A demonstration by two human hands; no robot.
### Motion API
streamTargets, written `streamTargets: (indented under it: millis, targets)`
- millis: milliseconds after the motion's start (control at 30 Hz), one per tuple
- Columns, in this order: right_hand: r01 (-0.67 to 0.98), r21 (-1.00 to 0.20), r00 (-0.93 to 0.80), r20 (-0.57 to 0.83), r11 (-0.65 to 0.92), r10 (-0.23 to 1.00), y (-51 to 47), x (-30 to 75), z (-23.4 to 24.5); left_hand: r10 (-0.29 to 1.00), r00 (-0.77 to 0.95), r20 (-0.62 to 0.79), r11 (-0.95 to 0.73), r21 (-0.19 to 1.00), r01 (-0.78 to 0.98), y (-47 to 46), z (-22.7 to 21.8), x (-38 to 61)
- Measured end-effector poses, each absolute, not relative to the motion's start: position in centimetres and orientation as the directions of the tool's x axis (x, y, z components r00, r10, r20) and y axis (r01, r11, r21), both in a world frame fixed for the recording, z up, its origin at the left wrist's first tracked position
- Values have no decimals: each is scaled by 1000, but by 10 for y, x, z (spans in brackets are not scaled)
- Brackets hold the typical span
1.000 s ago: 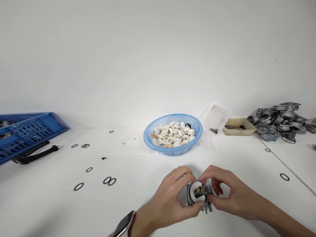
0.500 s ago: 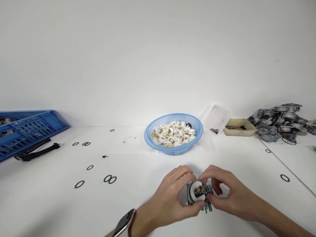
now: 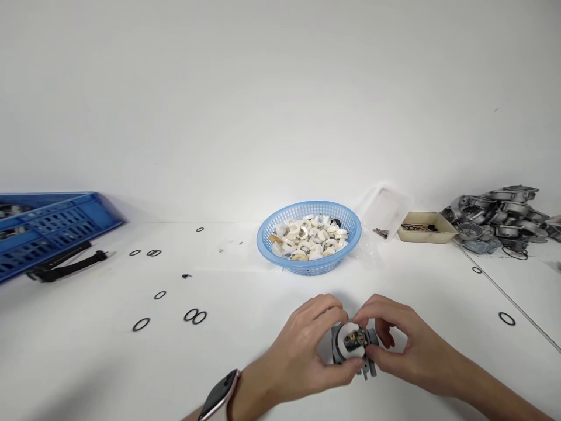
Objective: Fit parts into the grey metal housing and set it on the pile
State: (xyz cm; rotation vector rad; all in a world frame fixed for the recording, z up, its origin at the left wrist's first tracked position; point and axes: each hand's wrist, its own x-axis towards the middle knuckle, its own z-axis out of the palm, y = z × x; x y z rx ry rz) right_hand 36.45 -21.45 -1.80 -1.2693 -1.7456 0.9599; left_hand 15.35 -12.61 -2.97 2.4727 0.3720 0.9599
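Note:
Low in the middle of the white table, both my hands close around a small grey metal carburetor body [image 3: 356,345] with a white ring and brass parts on its top face. My left hand [image 3: 307,351], with a smartwatch [image 3: 218,397] on the wrist, grips it from the left, thumb below and fingers above. From the right, my right hand [image 3: 403,345] pinches it at the white ring with fingertips. Much of the part's sides is hidden by my fingers.
A blue round basket [image 3: 309,266] of white floats stands behind my hands. Black O-rings [image 3: 195,316] lie scattered at left, one O-ring [image 3: 506,318] at right. A blue crate [image 3: 48,231], a black strap [image 3: 65,269], a beige tray [image 3: 425,227], a clear lid [image 3: 383,210] and a metal parts pile [image 3: 499,219] line the back.
Both hands and the part stay in the same grip. The view has shifted slightly, so the background objects sit a little differently.

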Motion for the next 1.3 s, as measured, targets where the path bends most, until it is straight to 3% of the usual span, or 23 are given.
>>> streamTargets:
  millis: [267,600,767,900,1067,1133,1200,1300]
  targets:
    - [449,-847,-248,187,284,951,-214,365,-10,428,706,564,-854,508,112,-126,-28,153]
    - [549,-710,-278,343,442,897,-212,349,-42,585,630,510,-725,677,126,-111,-36,147]
    - [537,-718,-258,358,442,897,-208,347,-44,587,662,466,-699,705,124,-110,-43,146]
    - [489,-824,-130,256,286,958,-204,364,-25,594,653,470,-704,696,141,-107,-46,144]
    - [441,-891,278,250,108,928,-191,435,3,609,638,471,-711,680,178,-103,-45,143]
    - [528,-849,466,311,22,828,-189,476,8,606,643,469,-714,677,179,-104,-45,143]
    - [655,-751,608,453,-88,652,-191,519,8,598,651,468,-717,675,174,-105,-45,143]
    - [651,-611,755,459,-451,468,-203,572,-1,579,672,462,-726,667,167,-107,-46,144]
